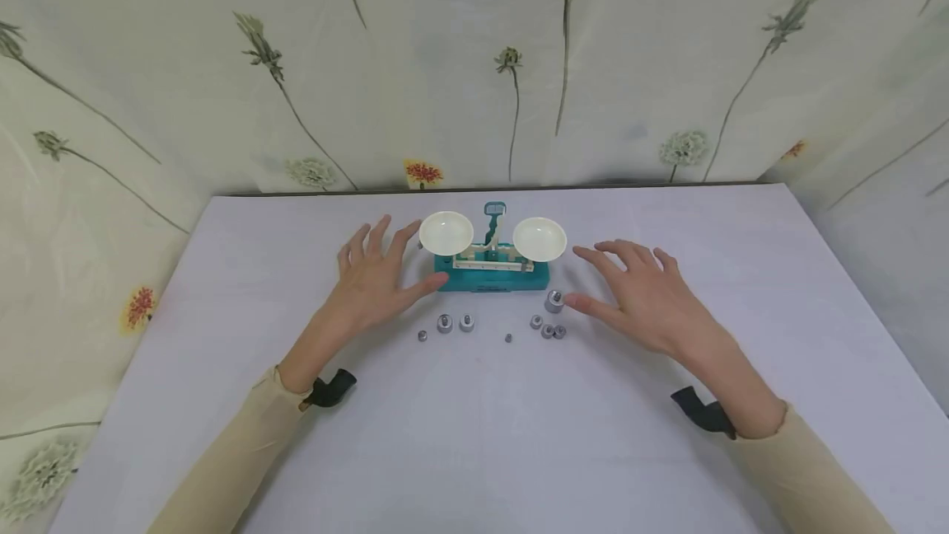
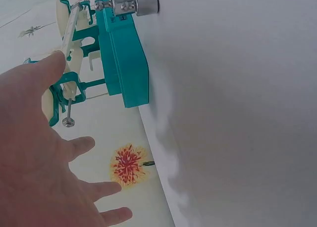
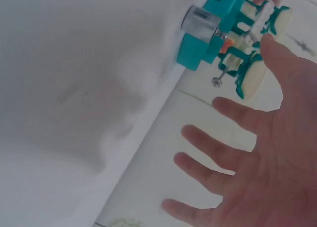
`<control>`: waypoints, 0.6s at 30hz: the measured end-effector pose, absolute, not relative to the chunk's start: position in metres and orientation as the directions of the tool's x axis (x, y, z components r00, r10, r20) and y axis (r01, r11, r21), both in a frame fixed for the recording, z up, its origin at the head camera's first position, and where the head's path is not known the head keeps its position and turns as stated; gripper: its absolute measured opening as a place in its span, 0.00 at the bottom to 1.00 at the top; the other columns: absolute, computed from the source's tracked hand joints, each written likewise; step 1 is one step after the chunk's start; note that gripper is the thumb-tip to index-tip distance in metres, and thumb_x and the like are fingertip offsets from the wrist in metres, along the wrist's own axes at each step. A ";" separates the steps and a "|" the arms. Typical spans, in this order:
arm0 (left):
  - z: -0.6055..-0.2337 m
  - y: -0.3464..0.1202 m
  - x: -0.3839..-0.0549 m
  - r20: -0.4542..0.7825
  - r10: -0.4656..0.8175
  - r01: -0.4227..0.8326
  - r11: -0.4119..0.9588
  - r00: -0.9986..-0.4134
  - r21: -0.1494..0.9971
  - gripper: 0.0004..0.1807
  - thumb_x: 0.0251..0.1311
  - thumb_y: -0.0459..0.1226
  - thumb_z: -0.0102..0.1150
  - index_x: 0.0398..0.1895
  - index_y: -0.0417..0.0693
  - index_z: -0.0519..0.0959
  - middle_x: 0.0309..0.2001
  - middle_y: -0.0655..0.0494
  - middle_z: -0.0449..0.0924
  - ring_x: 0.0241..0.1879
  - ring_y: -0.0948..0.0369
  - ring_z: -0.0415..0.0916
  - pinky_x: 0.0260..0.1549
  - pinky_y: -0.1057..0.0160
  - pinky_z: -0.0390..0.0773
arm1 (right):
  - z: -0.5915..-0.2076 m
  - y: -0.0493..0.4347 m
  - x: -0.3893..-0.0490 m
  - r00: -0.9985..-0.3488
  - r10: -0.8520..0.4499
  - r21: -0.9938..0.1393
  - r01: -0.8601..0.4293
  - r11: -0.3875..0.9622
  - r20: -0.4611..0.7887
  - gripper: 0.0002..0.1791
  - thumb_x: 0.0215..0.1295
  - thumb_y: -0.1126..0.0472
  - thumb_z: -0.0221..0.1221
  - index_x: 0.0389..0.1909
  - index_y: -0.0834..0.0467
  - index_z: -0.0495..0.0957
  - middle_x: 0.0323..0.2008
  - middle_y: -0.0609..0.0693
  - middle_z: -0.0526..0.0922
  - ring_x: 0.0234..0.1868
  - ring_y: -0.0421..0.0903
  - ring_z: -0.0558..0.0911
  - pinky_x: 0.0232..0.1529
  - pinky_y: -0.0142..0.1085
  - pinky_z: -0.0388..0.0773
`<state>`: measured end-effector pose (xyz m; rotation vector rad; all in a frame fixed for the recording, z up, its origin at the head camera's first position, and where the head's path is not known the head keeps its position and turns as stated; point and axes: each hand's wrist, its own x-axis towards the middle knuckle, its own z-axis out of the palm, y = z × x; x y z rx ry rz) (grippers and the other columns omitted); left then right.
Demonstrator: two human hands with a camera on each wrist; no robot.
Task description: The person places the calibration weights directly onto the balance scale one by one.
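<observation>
A teal balance scale (image 1: 491, 279) stands toward the back of the table, with a white left pan (image 1: 446, 233) and a white right pan (image 1: 539, 239). My left hand (image 1: 371, 283) is at its left side, fingers spread and holding nothing. In the head view its index finger and thumb overlap the scale's left end; whether they touch it I cannot tell. To the right of the scale, my right hand (image 1: 648, 295) is spread too, holding nothing, its thumb close to the largest metal weight (image 1: 554, 302). Both wrist views show the scale beyond the thumbs.
Several smaller metal weights lie before the scale: a left group with one weight (image 1: 445, 323), a tiny one (image 1: 508, 338) in the middle, and a right group with another weight (image 1: 548, 331). A flowered cloth (image 1: 445, 64) hangs behind the white table (image 1: 474, 435).
</observation>
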<state>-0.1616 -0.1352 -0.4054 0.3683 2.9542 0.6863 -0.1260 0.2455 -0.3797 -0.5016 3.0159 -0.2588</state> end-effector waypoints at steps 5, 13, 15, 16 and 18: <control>-0.404 -0.130 -0.161 -0.050 0.259 0.201 0.846 -0.965 0.494 0.54 0.66 0.68 0.62 0.87 0.60 0.53 0.88 0.39 0.45 0.86 0.33 0.40 0.78 0.25 0.49 | -0.383 0.240 -0.125 -0.939 -0.337 -0.189 -0.319 0.929 -0.071 0.44 0.74 0.21 0.48 0.77 0.46 0.72 0.75 0.59 0.74 0.76 0.67 0.72 0.76 0.74 0.59; -0.407 -0.125 -0.163 -0.061 0.266 0.200 0.841 -0.962 0.502 0.55 0.65 0.67 0.65 0.86 0.49 0.56 0.87 0.39 0.52 0.84 0.35 0.46 0.79 0.27 0.52 | -0.388 0.233 -0.125 -0.930 -0.358 -0.210 -0.335 0.919 -0.085 0.39 0.76 0.25 0.51 0.72 0.47 0.78 0.72 0.59 0.78 0.78 0.66 0.71 0.75 0.74 0.61; -0.409 -0.124 -0.164 -0.063 0.273 0.205 0.837 -0.960 0.507 0.56 0.65 0.67 0.65 0.86 0.46 0.56 0.86 0.39 0.53 0.84 0.35 0.48 0.79 0.27 0.53 | -0.389 0.232 -0.125 -0.928 -0.362 -0.211 -0.339 0.917 -0.084 0.37 0.76 0.26 0.52 0.71 0.47 0.79 0.71 0.59 0.79 0.77 0.65 0.71 0.74 0.74 0.62; -0.409 -0.124 -0.165 -0.062 0.277 0.207 0.833 -0.959 0.514 0.57 0.65 0.67 0.66 0.85 0.45 0.56 0.86 0.39 0.54 0.83 0.35 0.49 0.79 0.27 0.54 | -0.389 0.231 -0.125 -0.927 -0.365 -0.211 -0.341 0.916 -0.084 0.36 0.77 0.27 0.53 0.71 0.47 0.79 0.71 0.59 0.79 0.77 0.65 0.72 0.74 0.74 0.62; -0.411 -0.123 -0.166 -0.058 0.288 0.215 0.820 -0.956 0.530 0.57 0.65 0.66 0.67 0.85 0.43 0.56 0.84 0.38 0.57 0.82 0.36 0.53 0.79 0.28 0.56 | -0.390 0.230 -0.125 -0.925 -0.372 -0.212 -0.349 0.913 -0.080 0.36 0.77 0.27 0.53 0.70 0.48 0.79 0.70 0.59 0.80 0.77 0.65 0.72 0.73 0.73 0.64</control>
